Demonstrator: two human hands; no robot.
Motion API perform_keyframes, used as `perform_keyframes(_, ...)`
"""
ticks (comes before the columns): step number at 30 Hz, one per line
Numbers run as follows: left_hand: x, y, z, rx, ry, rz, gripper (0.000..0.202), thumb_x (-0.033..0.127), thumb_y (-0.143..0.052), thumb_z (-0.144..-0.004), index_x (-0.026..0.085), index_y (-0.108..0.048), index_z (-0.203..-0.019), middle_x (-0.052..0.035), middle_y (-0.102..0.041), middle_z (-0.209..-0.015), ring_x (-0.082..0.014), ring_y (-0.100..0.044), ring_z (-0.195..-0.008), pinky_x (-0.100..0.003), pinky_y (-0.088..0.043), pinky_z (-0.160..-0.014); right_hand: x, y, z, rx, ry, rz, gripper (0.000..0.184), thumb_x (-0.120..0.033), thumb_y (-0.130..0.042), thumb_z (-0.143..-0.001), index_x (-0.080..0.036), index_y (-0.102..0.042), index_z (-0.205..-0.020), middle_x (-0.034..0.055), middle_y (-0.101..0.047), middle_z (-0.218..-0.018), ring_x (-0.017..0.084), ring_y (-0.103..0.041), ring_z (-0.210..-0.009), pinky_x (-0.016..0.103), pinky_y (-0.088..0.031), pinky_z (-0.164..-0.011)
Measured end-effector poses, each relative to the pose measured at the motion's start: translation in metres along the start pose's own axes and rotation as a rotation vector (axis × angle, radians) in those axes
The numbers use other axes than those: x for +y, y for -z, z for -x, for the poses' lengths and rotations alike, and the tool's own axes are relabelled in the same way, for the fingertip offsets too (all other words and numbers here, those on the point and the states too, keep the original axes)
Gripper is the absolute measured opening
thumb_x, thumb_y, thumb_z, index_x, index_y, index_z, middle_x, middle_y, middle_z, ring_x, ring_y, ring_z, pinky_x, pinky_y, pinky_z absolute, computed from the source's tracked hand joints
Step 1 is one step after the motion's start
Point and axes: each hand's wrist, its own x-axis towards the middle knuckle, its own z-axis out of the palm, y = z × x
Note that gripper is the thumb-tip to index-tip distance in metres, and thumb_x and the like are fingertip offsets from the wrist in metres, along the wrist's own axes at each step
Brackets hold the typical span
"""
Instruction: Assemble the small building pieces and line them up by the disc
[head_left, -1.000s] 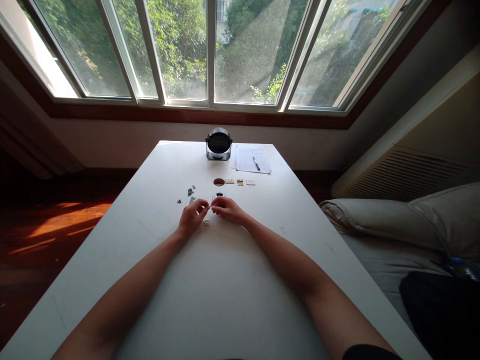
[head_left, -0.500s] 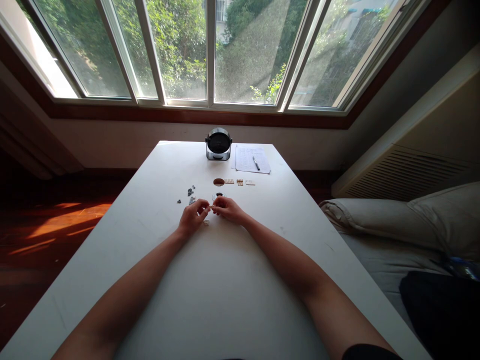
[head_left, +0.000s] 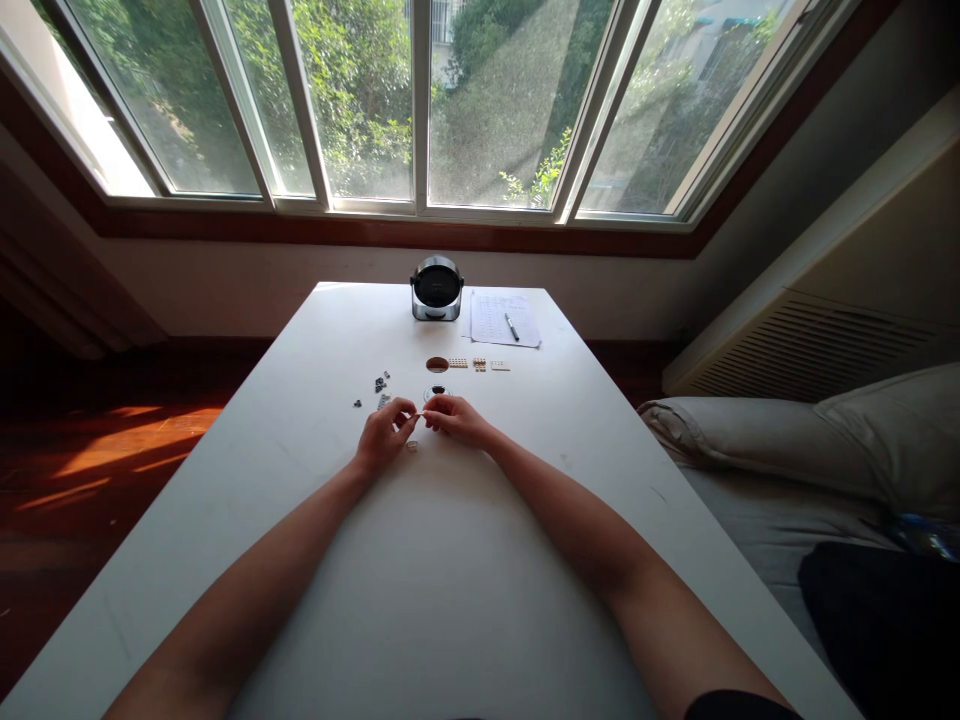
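Observation:
Over the white table (head_left: pixel 442 560), my left hand (head_left: pixel 388 432) and my right hand (head_left: pixel 454 418) meet fingertip to fingertip. Both are closed in a pinch on a tiny light-coloured piece (head_left: pixel 420 414), too small to name and partly covered by the fingers. Just below the left fingertips lies another small pale piece (head_left: pixel 412 446). Several small dark grey parts (head_left: pixel 380 384) are scattered beyond my left hand. Behind my right hand a round disc with a dark centre (head_left: pixel 439 391) is partly hidden.
Farther back lie a brown disc (head_left: pixel 437 365) and a row of small tan pieces with dots (head_left: pixel 480 364). A round black device on a stand (head_left: pixel 437 285) stands near the far edge. Beside it are paper sheets (head_left: pixel 495 312) with a pen (head_left: pixel 512 327). Cushions (head_left: pixel 750 440) lie at right.
My hands stay together in nearly the same place. The fingertips have shifted very slightly around the small piece. Nothing else has visibly moved.

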Motion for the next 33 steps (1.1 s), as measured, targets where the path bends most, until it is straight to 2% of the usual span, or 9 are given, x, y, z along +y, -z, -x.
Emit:
perform_keyframes(6, 0.0022, 0.0007, 0.0001, -0.039, -0.012, -0.003, 0.014, 0.036, -0.059, -0.090, 0.022, -0.061, -0.088, 0.0007, -0.066, -0.075, -0.0137, -0.061, -0.066, -0.026, -0.048, -0.067, 0.0022, -0.0004, -0.0011, 0.010, 0.031, -0.034, 0.033, -0.048, -0.070, -0.081, -0.018, -0.062, -0.090, 0.0013, -0.065, -0.076, 0.015, -0.059, -0.070, 0.026, -0.045, -0.062)
perform_keyframes(11, 0.0020, 0.0011, -0.0002, -0.029, 0.003, -0.012, 0.014, 0.035, -0.058, -0.090, 0.023, -0.062, -0.094, 0.0001, -0.067, -0.078, -0.0137, -0.061, -0.066, -0.026, -0.048, -0.066, 0.0019, -0.0014, -0.0012, 0.017, 0.055, -0.042, 0.033, -0.048, -0.071, -0.081, -0.018, -0.062, -0.091, 0.0019, -0.065, -0.078, 0.015, -0.059, -0.070, 0.026, -0.045, -0.062)
perform_keyframes(19, 0.0009, -0.0001, -0.0003, -0.003, -0.028, -0.024, 0.011, 0.032, -0.057, -0.091, 0.022, -0.061, -0.091, 0.0001, -0.066, -0.077, -0.0142, -0.062, -0.068, -0.027, -0.049, -0.068, 0.0015, -0.0013, -0.0016, 0.025, -0.023, 0.010, 0.039, -0.055, -0.059, -0.088, -0.017, -0.065, -0.091, 0.0027, -0.065, -0.075, 0.013, -0.056, -0.064, 0.024, -0.041, -0.054)
perform_keyframes(25, 0.0001, -0.0008, 0.0003, -0.011, -0.034, -0.007, 0.009, 0.031, -0.059, -0.089, 0.023, -0.061, -0.093, -0.0004, -0.066, -0.080, -0.0141, -0.063, -0.069, -0.027, -0.050, -0.068, 0.0012, -0.0013, -0.0023, 0.021, 0.008, 0.010, 0.039, -0.055, -0.069, -0.081, -0.017, -0.064, -0.087, 0.0024, -0.065, -0.074, 0.015, -0.059, -0.069, 0.026, -0.044, -0.060)
perform_keyframes(29, 0.0015, 0.0003, 0.0000, -0.032, -0.021, -0.007, 0.011, 0.031, -0.059, -0.090, 0.023, -0.062, -0.096, 0.0006, -0.066, -0.077, -0.0133, -0.061, -0.066, -0.026, -0.049, -0.066, 0.0011, -0.0016, -0.0019, 0.027, 0.031, -0.002, 0.039, -0.055, -0.069, -0.081, -0.017, -0.064, -0.087, 0.0023, -0.065, -0.074, 0.015, -0.058, -0.068, 0.026, -0.045, -0.061)
perform_keyframes(33, 0.0028, 0.0010, -0.0001, -0.036, -0.017, -0.011, 0.009, 0.031, -0.057, -0.090, 0.023, -0.060, -0.093, 0.0009, -0.066, -0.076, -0.0134, -0.060, -0.066, -0.026, -0.048, -0.066, 0.0012, -0.0019, -0.0013, 0.043, -0.004, 0.007, 0.038, -0.054, -0.067, -0.083, -0.017, -0.065, -0.090, 0.0027, -0.065, -0.075, 0.015, -0.058, -0.067, 0.025, -0.044, -0.058)
